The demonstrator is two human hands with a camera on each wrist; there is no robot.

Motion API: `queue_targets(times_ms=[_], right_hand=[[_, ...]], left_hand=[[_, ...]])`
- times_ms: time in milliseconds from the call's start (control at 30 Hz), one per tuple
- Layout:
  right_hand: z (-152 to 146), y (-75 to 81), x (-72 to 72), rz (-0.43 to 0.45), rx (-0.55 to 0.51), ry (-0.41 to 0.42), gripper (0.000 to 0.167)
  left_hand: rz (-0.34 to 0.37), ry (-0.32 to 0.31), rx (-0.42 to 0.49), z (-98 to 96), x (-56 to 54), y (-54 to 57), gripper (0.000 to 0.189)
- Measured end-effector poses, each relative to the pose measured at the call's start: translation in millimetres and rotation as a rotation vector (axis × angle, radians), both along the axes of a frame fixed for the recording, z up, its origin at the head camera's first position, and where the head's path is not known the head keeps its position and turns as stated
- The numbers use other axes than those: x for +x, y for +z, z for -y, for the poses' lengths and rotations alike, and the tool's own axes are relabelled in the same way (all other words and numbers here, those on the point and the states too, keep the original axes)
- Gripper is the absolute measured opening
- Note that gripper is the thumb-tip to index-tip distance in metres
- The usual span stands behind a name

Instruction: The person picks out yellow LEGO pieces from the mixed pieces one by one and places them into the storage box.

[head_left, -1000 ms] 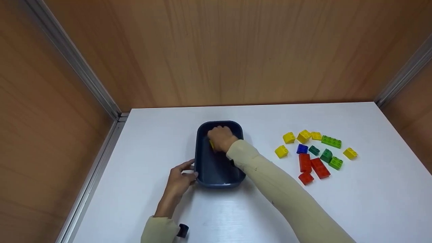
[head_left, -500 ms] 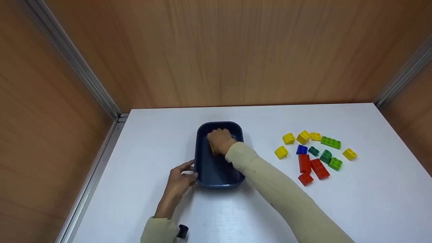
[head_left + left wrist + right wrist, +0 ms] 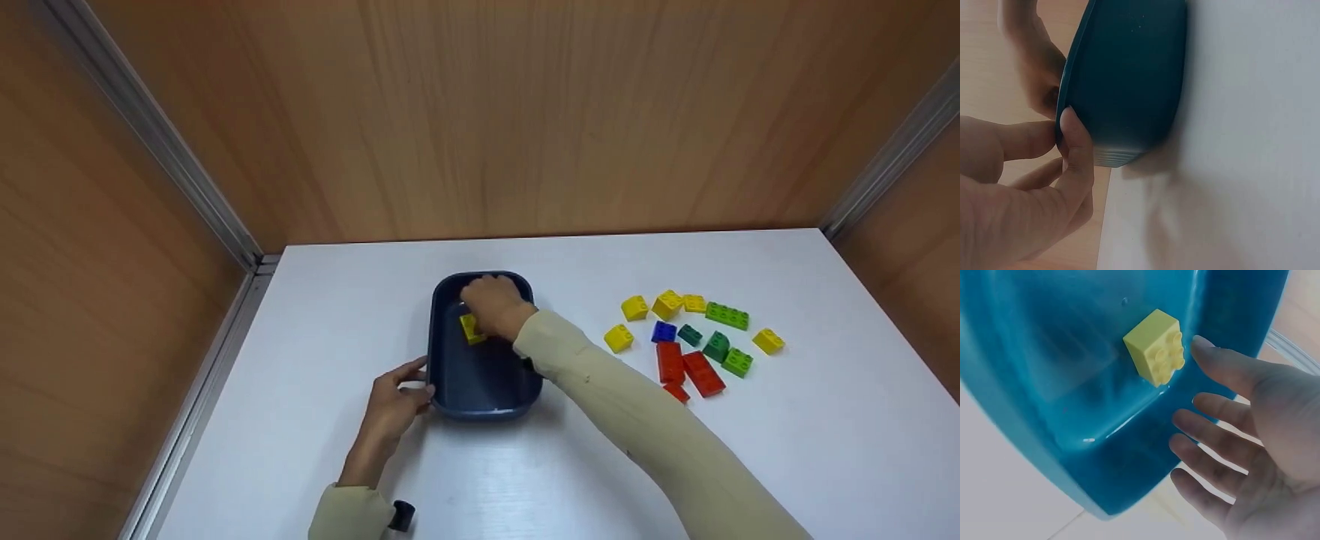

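Observation:
A dark blue plastic tray (image 3: 484, 386) rests on the white table. My left hand (image 3: 394, 405) is at its near left side; in the left wrist view its thumb and fingers pinch the tray's rim (image 3: 1064, 84). Inside the tray lies a yellow toy brick (image 3: 471, 328), tilted onto its side with studs facing sideways in the right wrist view. Over the tray's far half is my right hand (image 3: 496, 306). The right wrist view shows its fingers (image 3: 1216, 439) spread and apart from the brick, holding nothing.
To the tray's right lie scattered toy bricks: several yellow ones (image 3: 619, 338), a blue one (image 3: 664, 331), several green ones (image 3: 727, 316) and red ones (image 3: 703, 374). The right forearm (image 3: 637, 412) crosses the table in front of them. Wooden panels (image 3: 480, 120) stand behind and at both sides.
My right hand has let go of the yellow brick and moved slightly up and away, so more of the brick shows. The left hand keeps its place at the tray.

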State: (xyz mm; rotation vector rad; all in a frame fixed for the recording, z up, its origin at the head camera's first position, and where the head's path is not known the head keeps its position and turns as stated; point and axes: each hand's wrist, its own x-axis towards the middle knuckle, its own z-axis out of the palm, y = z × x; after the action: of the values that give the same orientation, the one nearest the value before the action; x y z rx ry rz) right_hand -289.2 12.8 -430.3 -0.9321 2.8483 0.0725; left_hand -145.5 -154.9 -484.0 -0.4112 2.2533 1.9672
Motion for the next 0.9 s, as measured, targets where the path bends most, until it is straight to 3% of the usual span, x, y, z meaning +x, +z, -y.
queue_targets(times_ms=[433, 900], right_hand=[[-38.2, 7.5, 10.1, -0.062, -0.155, 0.084, 0.042], [-84.2, 15.9, 20.4, -0.111, -0.222, 0.029, 0.040]], left_hand=[[0.009, 0.003, -0.018, -0.4, 0.0, 1.8, 0.052], [-0.013, -0.004, -0.005, 0.3, 0.3, 0.5, 0.051]])
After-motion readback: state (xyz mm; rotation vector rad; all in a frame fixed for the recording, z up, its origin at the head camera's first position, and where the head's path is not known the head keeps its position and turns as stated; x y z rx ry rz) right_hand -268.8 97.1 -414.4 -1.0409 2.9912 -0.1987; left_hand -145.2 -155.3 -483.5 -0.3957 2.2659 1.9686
